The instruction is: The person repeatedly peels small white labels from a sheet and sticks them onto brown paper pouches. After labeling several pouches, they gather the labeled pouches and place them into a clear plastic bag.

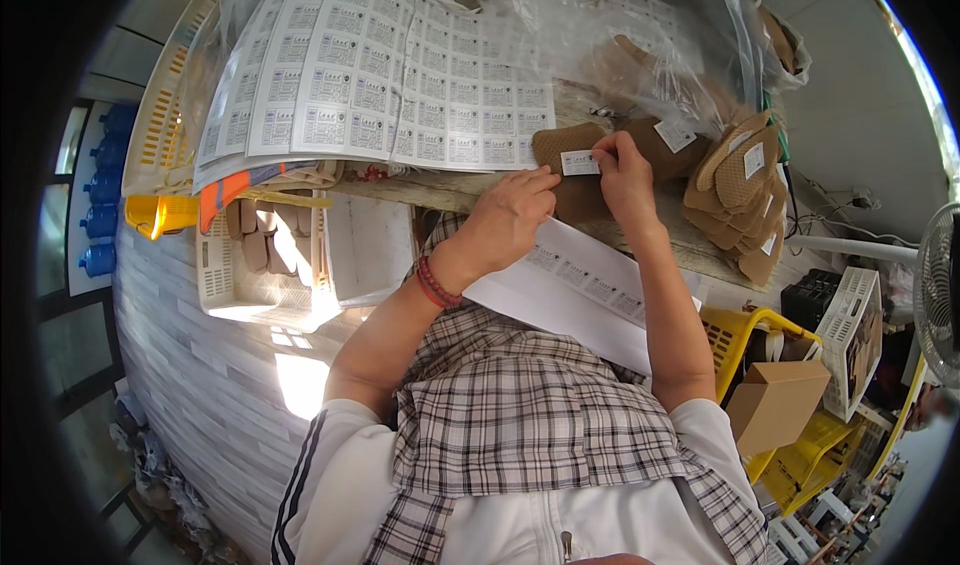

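Observation:
On a brown textured insole (552, 145) at the table's front edge lies a small white printed label (577, 163). My right hand (630, 180) pinches the right end of that label between thumb and finger. Close by on the left, my left hand (510, 215) is closed, its curled fingertips at the insole's near edge; what they grip, if anything, is hidden. Below both hands a partly used label sheet (590, 280) slopes across my lap. Another brown insole (655, 155) with a label (675, 135) lies just beyond my right hand.
Large label sheets (350, 75) cover the table's left side. Clear plastic bags (630, 45) lie at the back. Labelled insoles are piled (735, 190) on the right. Crates (265, 305) stand below left; a yellow crate (735, 335), a cardboard box (778, 405) and a fan (940, 295) stand right.

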Tool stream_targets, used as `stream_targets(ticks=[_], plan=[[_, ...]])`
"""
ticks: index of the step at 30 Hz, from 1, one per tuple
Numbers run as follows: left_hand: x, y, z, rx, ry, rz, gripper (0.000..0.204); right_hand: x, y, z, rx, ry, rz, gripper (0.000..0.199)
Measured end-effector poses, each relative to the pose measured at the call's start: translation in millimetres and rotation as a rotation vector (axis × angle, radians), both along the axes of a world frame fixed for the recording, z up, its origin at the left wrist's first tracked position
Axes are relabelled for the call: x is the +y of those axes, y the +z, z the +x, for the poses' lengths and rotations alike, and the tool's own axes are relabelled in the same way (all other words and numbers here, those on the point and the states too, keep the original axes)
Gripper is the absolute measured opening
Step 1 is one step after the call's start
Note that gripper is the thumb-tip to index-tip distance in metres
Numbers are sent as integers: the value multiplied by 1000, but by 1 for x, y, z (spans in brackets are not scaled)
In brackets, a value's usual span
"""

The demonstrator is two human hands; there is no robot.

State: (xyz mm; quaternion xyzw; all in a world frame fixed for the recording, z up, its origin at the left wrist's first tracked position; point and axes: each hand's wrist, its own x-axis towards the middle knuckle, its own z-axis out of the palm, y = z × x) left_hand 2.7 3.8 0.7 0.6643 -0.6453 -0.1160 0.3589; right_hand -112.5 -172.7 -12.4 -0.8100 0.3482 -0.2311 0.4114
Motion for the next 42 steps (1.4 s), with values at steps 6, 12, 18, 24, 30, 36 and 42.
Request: stream_targets(ticks=[6,12,18,24,30,36,42], plan=[[1,10,-3,40,20,49,5,1,2,2,26,-10,8,6],[-2,7,-2,-72,-10,3,13,2,-3,2,1,-13,-39,5],[-2,5,-4,-163,-13,32,15,1,-4,1,-9,17,-125,5],[-2,7,-5,-201,-4,41,18,5,0,0,41,39,-271,8],[-2,9,-6,-221,2,65,17,11,2,3,189,16,-386,29],[-2,7,-5,-173,-12,86,10,10,0,-3,99,21,-500,29],[0,5,-6,-177,-14,78,9,15,-4,-5,140,22,-529,19]])
